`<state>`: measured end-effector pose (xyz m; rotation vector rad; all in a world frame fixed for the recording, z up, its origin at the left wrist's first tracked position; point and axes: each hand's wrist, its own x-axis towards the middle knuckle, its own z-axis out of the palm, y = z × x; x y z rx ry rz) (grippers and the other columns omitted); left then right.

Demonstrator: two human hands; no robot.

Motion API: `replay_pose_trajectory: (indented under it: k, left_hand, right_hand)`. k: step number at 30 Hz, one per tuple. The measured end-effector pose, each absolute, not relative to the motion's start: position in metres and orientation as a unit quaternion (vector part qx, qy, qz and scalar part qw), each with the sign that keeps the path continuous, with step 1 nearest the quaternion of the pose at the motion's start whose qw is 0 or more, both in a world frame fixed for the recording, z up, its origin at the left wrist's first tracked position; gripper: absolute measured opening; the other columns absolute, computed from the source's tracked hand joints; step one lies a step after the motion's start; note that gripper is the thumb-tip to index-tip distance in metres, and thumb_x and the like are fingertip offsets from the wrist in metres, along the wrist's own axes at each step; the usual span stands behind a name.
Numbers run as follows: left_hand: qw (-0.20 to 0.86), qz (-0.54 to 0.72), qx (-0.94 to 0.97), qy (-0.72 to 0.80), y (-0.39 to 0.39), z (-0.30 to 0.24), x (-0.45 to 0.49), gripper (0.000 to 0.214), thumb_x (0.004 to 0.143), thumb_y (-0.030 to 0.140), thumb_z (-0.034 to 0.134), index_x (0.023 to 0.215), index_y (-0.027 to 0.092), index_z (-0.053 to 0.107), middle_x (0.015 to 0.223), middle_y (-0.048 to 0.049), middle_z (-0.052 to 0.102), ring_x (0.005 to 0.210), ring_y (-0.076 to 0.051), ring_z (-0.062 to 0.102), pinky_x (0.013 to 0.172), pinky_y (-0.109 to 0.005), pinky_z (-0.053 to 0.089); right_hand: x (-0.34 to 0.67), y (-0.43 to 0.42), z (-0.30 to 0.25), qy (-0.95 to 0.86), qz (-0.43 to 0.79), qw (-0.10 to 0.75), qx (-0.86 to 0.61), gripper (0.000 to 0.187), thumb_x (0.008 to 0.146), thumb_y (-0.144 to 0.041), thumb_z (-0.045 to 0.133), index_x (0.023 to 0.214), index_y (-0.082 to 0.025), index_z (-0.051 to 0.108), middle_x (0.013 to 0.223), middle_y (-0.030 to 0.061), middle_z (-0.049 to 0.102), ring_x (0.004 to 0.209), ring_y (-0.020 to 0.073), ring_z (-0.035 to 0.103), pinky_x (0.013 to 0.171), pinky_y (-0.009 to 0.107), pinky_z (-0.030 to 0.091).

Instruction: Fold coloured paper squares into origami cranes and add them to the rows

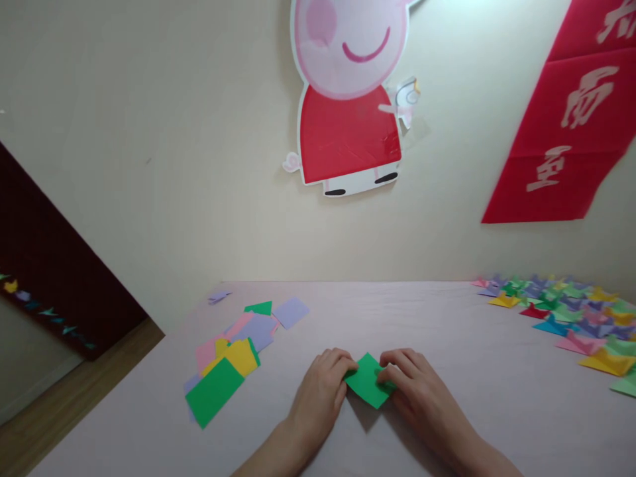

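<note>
Green paper sheet (368,381): around the middle of the table (392,318) from left to right, well short of the far edge; one corner points to the wall, the opposite one towards the person; slightly bowed, with a shadow on the tabletop at its near side; whether it carries a crease, I cannot tell from where I stand
Left hand (320,387): fingers bent and drawn together, tips closed on the sheet's left corner
Right hand (422,394): fingers curled over the sheet's right part, pinched in on it; thumb hidden, right corner covered
Loose papers, left side: a flat, overlapping spread near the table's left edge; green rectangle (216,393) nearest the person, yellow pieces (243,359) just behind it, pink (205,356) and lilac (256,331) papers farther back
Spread's far end: small green piece (259,308), with a lilac sheet (291,313) just to its right
Far left corner: small folded lilac piece (219,297) beside it
Far right corner: folded paper shapes (576,324) in crowded rows, yellow, pink, blue, green, red and lilac, well apart from the right hand
Wall (173,199): pig cut-out (350,132) in red above the table's far edge; red banner (561,139) with pale characters to its right
Beyond the left edge: dark panel (54,265) with a slanting row of small coloured shapes (47,311)
</note>
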<state>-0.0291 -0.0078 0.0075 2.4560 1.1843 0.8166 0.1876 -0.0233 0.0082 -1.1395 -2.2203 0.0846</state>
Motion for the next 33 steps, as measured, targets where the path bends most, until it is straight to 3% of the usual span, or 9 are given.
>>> replay_pose_trajectory:
  k: [7, 15, 18, 20, 23, 25, 28, 33]
  left_hand:
    - [0.082, 0.218, 0.883, 0.406, -0.019, 0.002, -0.027, 0.034, 0.088, 0.003, 0.045, 0.113, 0.023, 0.058, 0.116, -0.0062, 0.063, 0.103, -0.023, 0.056, 0.086, -0.039, 0.047]
    - [0.007, 0.188, 0.893, 0.408, -0.022, -0.001, -0.025, 0.026, 0.088, 0.004, 0.051, 0.108, 0.019, 0.06, 0.114, -0.0078, 0.064, 0.1, -0.026, 0.056, 0.083, -0.04, 0.045]
    - [0.102, 0.26, 0.869, 0.408, -0.021, 0.007, -0.026, 0.014, 0.089, 0.01, 0.055, 0.092, 0.021, 0.063, 0.107, -0.0054, 0.067, 0.099, -0.025, 0.057, 0.085, -0.039, 0.044]
    - [0.251, 0.339, 0.797, 0.432, -0.02, 0.011, -0.026, 0.007, 0.09, 0.02, 0.059, 0.083, 0.021, 0.062, 0.096, -0.004, 0.069, 0.092, -0.022, 0.061, 0.082, -0.035, 0.046]
    - [0.509, 0.411, 0.62, 0.433, -0.021, 0.016, -0.019, 0.022, 0.086, 0.04, 0.066, 0.083, 0.02, 0.057, 0.079, -0.0027, 0.068, 0.074, -0.018, 0.064, 0.067, -0.027, 0.048]
    - [0.616, 0.399, 0.547, 0.403, -0.023, 0.017, -0.013, 0.034, 0.081, 0.048, 0.07, 0.084, 0.018, 0.054, 0.071, -0.0026, 0.067, 0.065, -0.017, 0.064, 0.06, -0.024, 0.046]
    - [0.668, 0.368, 0.505, 0.403, -0.029, 0.018, -0.003, 0.044, 0.077, 0.055, 0.07, 0.08, 0.015, 0.052, 0.061, -0.0044, 0.066, 0.052, -0.015, 0.062, 0.053, -0.022, 0.044]
    - [0.699, 0.355, 0.464, 0.411, -0.036, 0.017, 0.004, 0.052, 0.076, 0.06, 0.067, 0.084, 0.011, 0.056, 0.064, -0.0118, 0.07, 0.048, -0.014, 0.062, 0.049, -0.021, 0.044]
  right_hand:
    - [0.193, -0.031, 0.0, -0.874, 0.024, 0.279, -0.397, 0.036, 0.082, -0.002, 0.049, 0.106, -0.024, 0.064, 0.105, 0.0043, 0.069, 0.092, 0.0195, 0.062, 0.081, 0.031, 0.05]
    - [0.198, -0.043, 0.0, -0.886, -0.041, 0.279, -0.367, 0.027, 0.094, -0.01, 0.043, 0.103, -0.022, 0.066, 0.106, 0.0055, 0.072, 0.093, 0.0206, 0.063, 0.083, 0.033, 0.05]
    - [0.198, -0.045, 0.003, -0.857, 0.043, 0.313, -0.408, 0.025, 0.094, -0.016, 0.043, 0.092, -0.024, 0.068, 0.093, 0.0038, 0.073, 0.083, 0.0194, 0.064, 0.077, 0.03, 0.05]
    - [0.197, -0.044, 0.006, -0.785, 0.181, 0.351, -0.477, 0.025, 0.095, -0.029, 0.044, 0.085, -0.023, 0.067, 0.08, 0.0029, 0.071, 0.073, 0.0179, 0.064, 0.068, 0.027, 0.05]
    - [0.196, -0.041, 0.011, -0.608, 0.388, 0.427, -0.545, 0.038, 0.089, -0.055, 0.048, 0.079, -0.021, 0.063, 0.065, 0.0007, 0.062, 0.059, 0.0159, 0.059, 0.054, 0.023, 0.047]
    - [0.195, -0.038, 0.012, -0.526, 0.461, 0.458, -0.549, 0.047, 0.08, -0.066, 0.054, 0.076, -0.02, 0.061, 0.057, -0.0024, 0.054, 0.053, 0.0144, 0.053, 0.049, 0.023, 0.044]
    - [0.194, -0.035, 0.011, -0.479, 0.498, 0.475, -0.544, 0.049, 0.071, -0.069, 0.063, 0.074, -0.019, 0.059, 0.052, -0.0052, 0.046, 0.049, 0.012, 0.046, 0.046, 0.022, 0.038]
    - [0.191, -0.034, 0.011, -0.45, 0.51, 0.519, -0.518, 0.049, 0.073, -0.061, 0.068, 0.1, -0.021, 0.055, 0.056, -0.0066, 0.05, 0.053, 0.0117, 0.045, 0.048, 0.021, 0.036]
